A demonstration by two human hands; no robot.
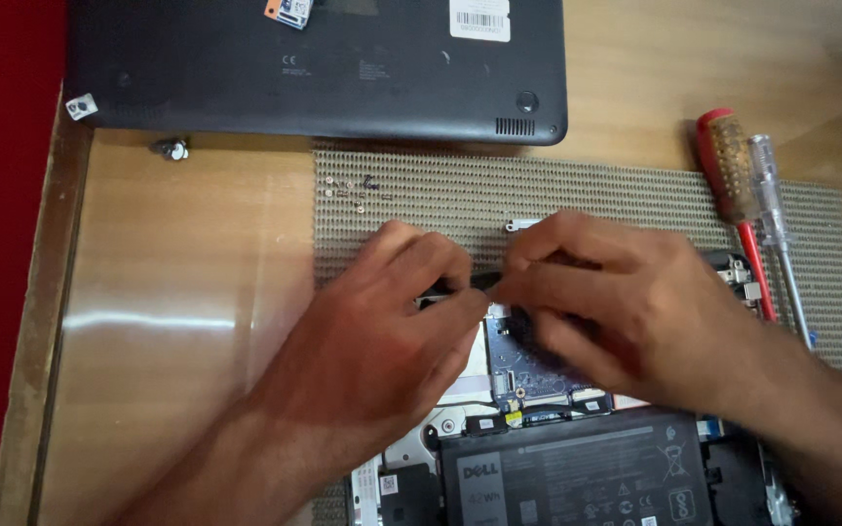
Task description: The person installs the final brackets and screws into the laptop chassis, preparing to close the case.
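Head view, left hand: the left hand (382,312) lies over the opened laptop (538,458), thumb and forefinger pressed together in a grip on one end of a thin dark strip (460,285).
Head view, right hand: the right hand (616,302) meets it from the other side; its fingertips close on the same strip, the two grips nearly touching, which looks like a way to steady so small a part from both ends.
Strip: narrow, black and flat; it sits just above the green circuit board (528,365), mostly hidden by fingers, so its full shape is unclear.
Laptop: open-bellied, with a matt black rectangular battery (577,477) at the near edge, below the board.
Mat: a beige ribbed mat (499,195) under the work, its rough weave likely there to stop parts sliding.
Screws: tiny silver screws (348,190) gathered on the mat's far left corner, well apart from the hands.
Cover: the smooth black bottom cover (324,68) lies at the far end.
Tools: a screwdriver with a red handle (733,175) and a clear-handled one (777,224) lie side by side to the right.
Surface: glossy pale wood surface (177,312), reflecting light.
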